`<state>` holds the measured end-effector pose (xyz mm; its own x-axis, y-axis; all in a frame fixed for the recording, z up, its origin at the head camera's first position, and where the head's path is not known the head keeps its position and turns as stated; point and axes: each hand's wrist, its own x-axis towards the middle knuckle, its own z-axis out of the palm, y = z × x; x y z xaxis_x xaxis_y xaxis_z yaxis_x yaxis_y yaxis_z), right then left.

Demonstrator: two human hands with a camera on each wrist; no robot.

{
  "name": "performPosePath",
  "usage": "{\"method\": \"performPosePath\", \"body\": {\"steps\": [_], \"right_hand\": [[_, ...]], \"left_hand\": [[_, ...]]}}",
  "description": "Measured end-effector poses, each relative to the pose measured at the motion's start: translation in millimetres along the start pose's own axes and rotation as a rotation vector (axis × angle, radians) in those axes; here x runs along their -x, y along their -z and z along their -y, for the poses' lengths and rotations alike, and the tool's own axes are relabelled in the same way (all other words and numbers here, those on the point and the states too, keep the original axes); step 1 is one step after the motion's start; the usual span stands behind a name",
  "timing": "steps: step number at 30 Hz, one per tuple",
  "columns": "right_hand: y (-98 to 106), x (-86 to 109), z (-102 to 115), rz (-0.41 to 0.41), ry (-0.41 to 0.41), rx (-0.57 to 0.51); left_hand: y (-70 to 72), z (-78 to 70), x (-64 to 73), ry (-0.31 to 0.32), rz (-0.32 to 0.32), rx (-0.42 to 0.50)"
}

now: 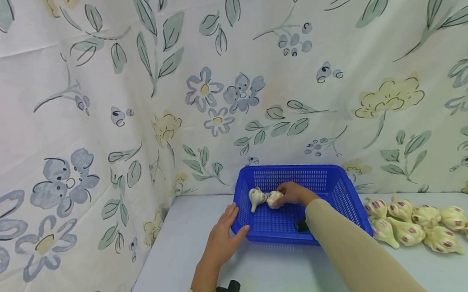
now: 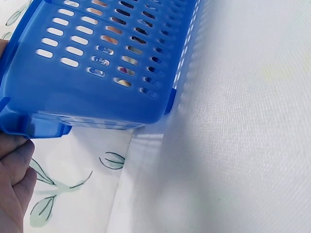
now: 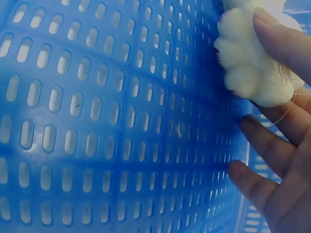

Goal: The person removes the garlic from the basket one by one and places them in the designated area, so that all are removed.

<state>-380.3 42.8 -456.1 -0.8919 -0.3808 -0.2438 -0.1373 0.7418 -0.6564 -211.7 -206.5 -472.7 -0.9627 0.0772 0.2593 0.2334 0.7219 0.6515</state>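
Inside the blue plastic basket (image 1: 293, 239), my right hand (image 1: 295, 193) grips a garlic bulb (image 1: 275, 199) between thumb and fingers. The right wrist view shows that bulb (image 3: 257, 58) close to the perforated basket floor (image 3: 97, 121), its roots facing the palm. A second garlic bulb (image 1: 257, 197) lies just left of it in the basket, stem toward me. My left hand (image 1: 223, 235) touches the basket's left rim with fingers fairly straight and the thumb spread toward the front corner. From the left wrist, the fingers (image 2: 17, 165) show right under the rim's lip.
Several garlic bulbs (image 1: 426, 216) lie in a loose group on the white table (image 1: 175, 240), right beside the basket. A floral curtain (image 1: 233, 132) hangs behind the table and along its left side. Black wrist devices (image 1: 229, 291) sit at both wrists.
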Motion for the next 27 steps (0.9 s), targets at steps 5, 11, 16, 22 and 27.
{"method": "performPosePath", "body": {"steps": [5,11,16,22,27], "right_hand": [[1.5,1.0,1.2,0.001,0.022,-0.007],[6.7,2.8,2.3,0.002,0.038,-0.001],[14.0,5.3,6.1,-0.009,0.094,-0.025],[22.5,9.2,9.0,-0.015,0.17,-0.075],[29.6,15.7,10.8,-0.04,0.202,-0.111]], "left_hand": [[-0.6,1.5,0.6,-0.008,0.0,0.001],[-1.0,2.0,0.4,-0.01,-0.009,-0.005],[-1.6,4.3,-0.4,-0.023,-0.015,-0.004],[-1.6,5.2,-0.7,-0.027,-0.012,-0.014],[-1.4,5.0,0.2,-0.034,-0.013,-0.015]]}}
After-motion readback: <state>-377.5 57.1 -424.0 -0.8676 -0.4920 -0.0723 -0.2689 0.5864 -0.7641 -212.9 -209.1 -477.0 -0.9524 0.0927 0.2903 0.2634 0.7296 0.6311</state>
